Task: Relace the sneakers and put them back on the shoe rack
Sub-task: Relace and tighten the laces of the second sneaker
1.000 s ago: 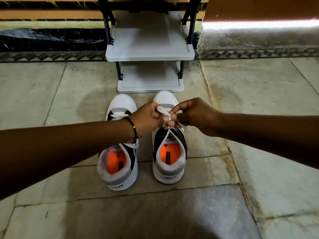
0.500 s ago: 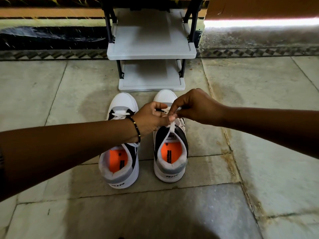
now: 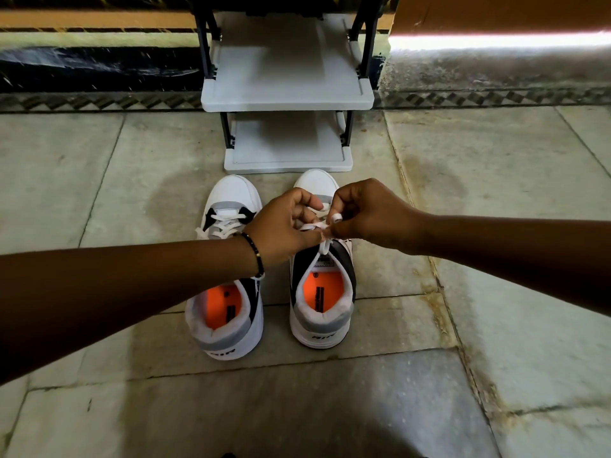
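Sneakers stand side by side at frame centre, heels nearest: the left sneaker (image 3: 228, 279) looks laced already, while over the right sneaker (image 3: 322, 285) the left hand (image 3: 287, 226) and right hand (image 3: 367, 216) each pinch the lace (image 3: 312, 226), apparently tying the knot. Beyond, at upper centre, the rack (image 3: 287, 97) holds nothing, so both still need shelving. Since half a second ago, the hands have drawn together around a small loop.

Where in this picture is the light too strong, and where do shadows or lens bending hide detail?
Head view: a blown-out white strip of light glares at upper right; both forearms are dark and nearly featureless; the floor near the bottom edge lies in shadow; the wide-angle lens bows the floor border behind the shoe rack.
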Demonstrator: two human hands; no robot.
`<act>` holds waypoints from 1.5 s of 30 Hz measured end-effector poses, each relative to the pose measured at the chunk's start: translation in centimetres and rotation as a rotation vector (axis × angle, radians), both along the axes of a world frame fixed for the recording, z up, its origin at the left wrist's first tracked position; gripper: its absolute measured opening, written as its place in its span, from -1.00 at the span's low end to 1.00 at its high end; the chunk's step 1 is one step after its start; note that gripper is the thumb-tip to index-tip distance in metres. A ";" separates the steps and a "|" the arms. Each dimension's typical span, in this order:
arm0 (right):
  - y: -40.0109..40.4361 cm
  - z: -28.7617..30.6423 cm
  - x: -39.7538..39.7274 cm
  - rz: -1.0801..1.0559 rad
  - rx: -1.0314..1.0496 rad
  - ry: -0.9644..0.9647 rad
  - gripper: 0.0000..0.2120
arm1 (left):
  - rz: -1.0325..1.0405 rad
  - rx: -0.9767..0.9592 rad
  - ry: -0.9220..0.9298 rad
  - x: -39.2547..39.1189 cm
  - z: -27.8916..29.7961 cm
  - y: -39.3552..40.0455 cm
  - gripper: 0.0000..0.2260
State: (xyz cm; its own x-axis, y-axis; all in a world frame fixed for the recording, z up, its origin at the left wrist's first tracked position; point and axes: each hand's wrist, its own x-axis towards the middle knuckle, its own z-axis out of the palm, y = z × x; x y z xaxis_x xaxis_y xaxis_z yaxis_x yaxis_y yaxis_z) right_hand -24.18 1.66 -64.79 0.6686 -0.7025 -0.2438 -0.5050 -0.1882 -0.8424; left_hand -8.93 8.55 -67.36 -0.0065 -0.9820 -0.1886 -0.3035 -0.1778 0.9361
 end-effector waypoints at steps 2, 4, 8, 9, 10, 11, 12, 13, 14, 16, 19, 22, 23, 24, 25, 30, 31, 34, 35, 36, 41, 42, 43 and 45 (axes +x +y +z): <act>0.3 -0.3 0.2 -0.007 -0.044 0.001 -0.90 | -0.007 -0.030 -0.063 0.1 -0.3 -0.2 -0.74; 0.5 -0.5 0.3 -0.004 -0.089 -0.005 -0.89 | 0.007 -0.052 -0.113 0.1 -0.7 -0.4 -0.76; 0.6 -0.4 0.5 0.039 -0.207 0.022 -0.89 | 0.017 -0.057 -0.138 0.0 -1.0 -0.3 -0.80; 0.6 -0.4 0.5 0.056 -0.245 0.035 -0.91 | 0.015 -0.047 -0.140 -0.1 -1.0 -0.2 -0.84; 0.6 -0.2 0.5 0.080 -0.288 0.044 -0.92 | 0.014 -0.037 -0.139 -0.2 -1.0 0.0 -0.87; 0.5 -0.1 0.5 0.115 -0.330 0.048 -0.93 | 0.015 -0.033 -0.133 -0.3 -1.0 0.0 -0.89; 0.4 0.2 0.4 0.161 -0.370 0.050 -0.94 | 0.018 -0.033 -0.123 -0.4 -0.9 0.1 -0.88; 0.2 0.4 0.3 0.214 -0.410 0.056 -0.95 | 0.023 -0.033 -0.106 -0.4 -0.7 0.1 -0.87; 0.0 0.7 0.2 0.266 -0.446 0.063 -0.95 | 0.031 -0.024 -0.070 -0.5 -0.5 0.0 -0.85; -0.5 0.8 -0.1 0.327 -0.503 0.074 -0.93 | 0.048 0.028 0.048 -0.4 0.2 -0.2 -0.85; -0.8 0.6 -0.4 0.349 -0.562 0.057 -0.87 | 0.108 0.178 0.184 -0.1 0.7 -0.4 -0.88; -0.5 0.9 -0.3 0.390 -0.577 0.045 -0.88 | 0.150 0.282 0.206 0.4 0.7 -0.4 -0.95; -0.5 1.1 -0.3 0.402 -0.580 0.047 -0.88 | 0.147 0.300 0.199 0.6 0.8 -0.4 -0.95; -0.5 1.2 -0.3 0.410 -0.583 0.049 -0.89 | 0.152 0.312 0.197 0.8 1.0 -0.6 -0.94; -0.6 1.2 -0.4 0.413 -0.588 0.051 -0.91 | 0.157 0.315 0.198 1.0 1.2 -0.8 -0.91; -1.0 1.3 -1.3 0.491 -0.679 0.054 -0.95 | 0.099 0.261 0.091 1.7 2.5 -1.5 -0.80; -0.9 1.5 -1.4 0.557 -0.737 0.061 -0.92 | 0.097 0.236 0.053 1.8 2.6 -1.6 -0.80; -0.2 1.4 -1.6 0.778 -0.916 0.120 -0.90 | 0.159 0.183 -0.090 2.4 2.0 -2.0 -0.75; 0.1 1.2 -1.7 0.813 -0.926 0.142 -0.90 | 0.185 0.175 -0.131 2.8 1.7 -2.1 -0.73; 0.3 1.0 -1.9 0.828 -0.915 0.156 -0.90 | 0.208 0.168 -0.165 3.1 1.4 -2.1 -0.72; 0.9 -0.2 -3.1 0.775 -0.836 0.201 -0.85 | 0.203 0.122 -0.288 3.8 0.2 -1.7 -0.70; 1.0 -0.4 -3.2 0.769 -0.832 0.211 -0.84 | 0.202 0.113 -0.309 3.7 0.1 -1.7 -0.69; 1.2 -0.4 -3.3 0.765 -0.831 0.220 -0.83 | 0.207 0.103 -0.326 3.7 0.1 -1.8 -0.68; 1.3 -0.5 -3.4 0.752 -0.824 0.230 -0.83 | 0.217 0.094 -0.379 3.6 0.3 -2.0 -0.67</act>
